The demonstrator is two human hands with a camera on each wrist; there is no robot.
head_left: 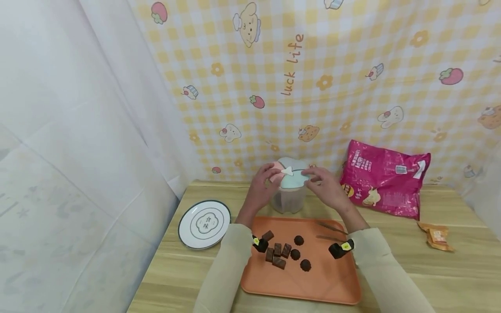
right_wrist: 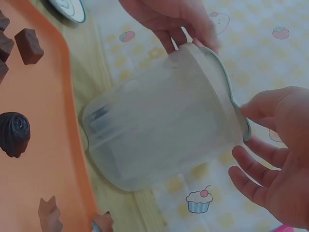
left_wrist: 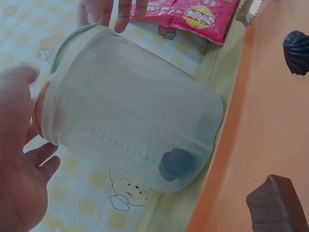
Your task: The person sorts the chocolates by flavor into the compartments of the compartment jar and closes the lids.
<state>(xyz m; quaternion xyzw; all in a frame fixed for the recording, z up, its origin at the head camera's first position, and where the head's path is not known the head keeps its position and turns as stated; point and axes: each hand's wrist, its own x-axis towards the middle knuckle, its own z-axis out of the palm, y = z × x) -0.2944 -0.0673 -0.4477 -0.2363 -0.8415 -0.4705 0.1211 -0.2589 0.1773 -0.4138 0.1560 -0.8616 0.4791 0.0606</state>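
A translucent plastic jar (head_left: 288,201) stands behind the orange tray, capped with a lid (head_left: 296,179) in pink, pale teal and white sections. My left hand (head_left: 265,184) holds the pink side of the lid, fingers at the rim. On the teal side, my right hand (head_left: 325,187) grips the lid's edge, thumb on top and fingers below the rim. Through the cloudy wall, a dark rounded piece (left_wrist: 177,164) shows at the jar's bottom. Several block chocolates (head_left: 278,262) and a few swirled round chocolates (head_left: 305,265) lie on the tray (head_left: 313,289).
Tongs (head_left: 330,238) lie across the tray's back right corner. To the left is a white plate (head_left: 190,226) with a dark rim. A magenta snack bag (head_left: 391,182) leans against the checked cloth at the back right, with a small orange packet (head_left: 436,237) in front.
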